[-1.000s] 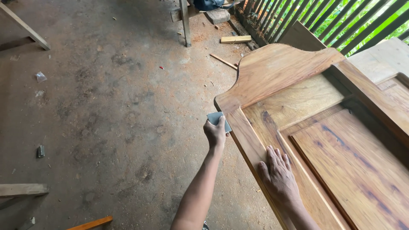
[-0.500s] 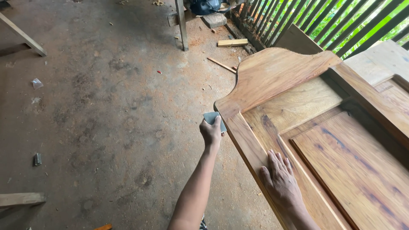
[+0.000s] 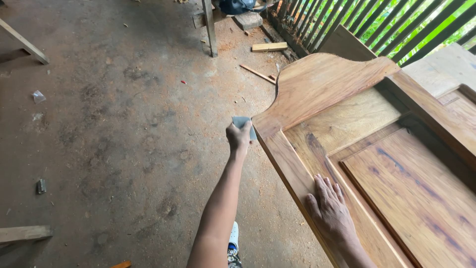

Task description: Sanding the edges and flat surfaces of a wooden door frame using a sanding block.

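Head camera looks down at your right hand lying flat, fingers spread and gripping nothing, on the side rail of the carved wooden panel nearest you. That palm alone steadies the piece, so if the panel rests loosely, a hard push from the other arm could shift it under you. Further out, your left hand has its fingers clenched round a folded grey sheet of sandpaper, pressed against the panel's outer corner where the rail meets the curved top. With so small a pad on a narrow edge, it could slip off and your knuckles could scrape the corner, or uneven pressure could round the edge. Beyond, wood offcuts and sawdust lie on the concrete floor near the slatted railing, a possible trip hazard.
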